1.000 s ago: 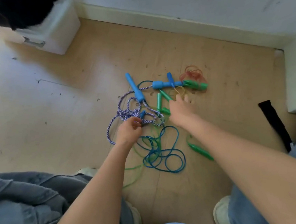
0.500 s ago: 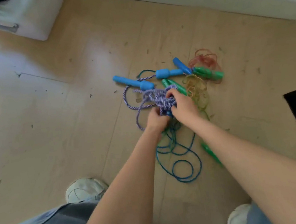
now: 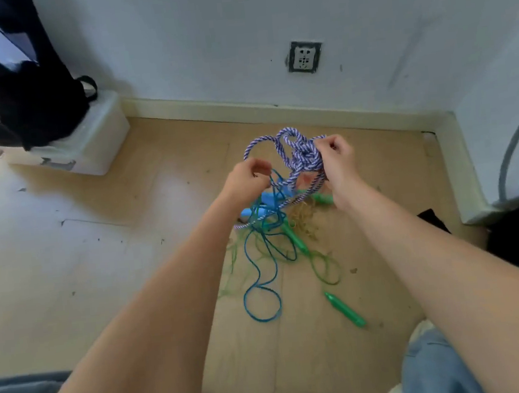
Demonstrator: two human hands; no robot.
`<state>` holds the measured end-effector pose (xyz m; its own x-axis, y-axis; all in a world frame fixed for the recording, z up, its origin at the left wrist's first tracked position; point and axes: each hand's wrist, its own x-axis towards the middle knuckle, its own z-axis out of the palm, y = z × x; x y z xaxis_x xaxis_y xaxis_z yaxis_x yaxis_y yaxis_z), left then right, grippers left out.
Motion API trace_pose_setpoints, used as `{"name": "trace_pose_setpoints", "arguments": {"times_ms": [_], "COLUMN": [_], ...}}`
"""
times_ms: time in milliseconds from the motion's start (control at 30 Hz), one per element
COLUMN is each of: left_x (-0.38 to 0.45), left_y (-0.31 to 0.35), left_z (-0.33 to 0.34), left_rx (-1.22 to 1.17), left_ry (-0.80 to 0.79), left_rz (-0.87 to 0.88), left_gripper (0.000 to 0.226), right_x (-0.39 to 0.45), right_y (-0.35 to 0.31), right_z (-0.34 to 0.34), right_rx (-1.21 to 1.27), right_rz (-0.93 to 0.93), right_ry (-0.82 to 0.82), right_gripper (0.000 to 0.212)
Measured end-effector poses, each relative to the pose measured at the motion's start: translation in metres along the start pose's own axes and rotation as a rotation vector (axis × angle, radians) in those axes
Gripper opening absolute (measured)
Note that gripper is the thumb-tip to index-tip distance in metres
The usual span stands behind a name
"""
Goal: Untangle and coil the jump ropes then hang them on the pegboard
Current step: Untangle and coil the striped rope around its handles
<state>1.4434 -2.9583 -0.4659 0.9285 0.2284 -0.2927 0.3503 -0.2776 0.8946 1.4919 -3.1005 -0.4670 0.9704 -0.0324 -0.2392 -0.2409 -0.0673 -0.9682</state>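
Right now our right hand (image 3: pixel 335 160) has its fingers curled tight around the knotted bundle of the purple-and-white rope (image 3: pixel 302 157), pinching it from the right side. Our left hand (image 3: pixel 248 178) pinches thin strands just left of the knot; it looks like the dark blue cord (image 3: pixel 260 272), maybe a purple strand too, hard to tell. Both hands are raised above the floor (image 3: pixel 98 243), knot held between them.

From the knot, purple loops stick up and a length hangs down toward the pile. The dark blue cord drops from our left fingers and ends in a loop on the floor. Green handles (image 3: pixel 346 310) lie below and right, one more (image 3: pixel 295 237) sits inside the tangle, with pale green line (image 3: pixel 325 266) looping round them. Blue handles (image 3: pixel 271 198) are partly hidden behind the ropes. A tan cord clump (image 3: pixel 303 220) sits near the far green handle.

To do this step well, we judge: keep the right grip steady on the knot, loosen it rather than pull hard, since tension would likely tighten it. Let our left fingers work the blue cord out of the purple loops, one crossing at a time. Find a blue handle and feed it back through. Coiling comes later; no pegboard is in view.

Around us: white storage box (image 3: pixel 94 139) with a black bag (image 3: pixel 11 103) on it, wall socket (image 3: pixel 303 57).
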Motion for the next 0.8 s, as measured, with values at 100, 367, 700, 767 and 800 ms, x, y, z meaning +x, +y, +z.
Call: {"name": "trace_pose_setpoints", "arguments": {"times_ms": [100, 367, 700, 767, 800], "left_x": [-0.012, -0.082, -0.113, -0.110, -0.109], "left_y": [0.044, 0.133, 0.115, 0.117, 0.119], "left_z": [-0.034, -0.054, -0.062, -0.063, -0.062], "left_rx": [0.256, -0.006, -0.011, -0.006, -0.009], "left_ry": [-0.159, -0.325, -0.107, -0.071, -0.071], "left_rz": [-0.036, -0.114, 0.257, 0.285, 0.306], "left_gripper": [0.036, 0.027, 0.016, 0.015, 0.014], "right_x": [-0.013, -0.075, -0.110, -0.112, -0.112], "right_y": [-0.038, -0.111, -0.138, -0.135, -0.132], "right_z": [-0.007, -0.032, -0.049, -0.049, -0.048], "right_rx": [-0.084, -0.103, -0.171, -0.184, -0.181], "right_rz": [-0.171, -0.118, -0.083, -0.049, -0.022], "right_ry": [-0.076, -0.402, -0.434, -0.553, -0.589], "right_gripper": [0.019, 0.044, 0.015, 0.017, 0.023]}}
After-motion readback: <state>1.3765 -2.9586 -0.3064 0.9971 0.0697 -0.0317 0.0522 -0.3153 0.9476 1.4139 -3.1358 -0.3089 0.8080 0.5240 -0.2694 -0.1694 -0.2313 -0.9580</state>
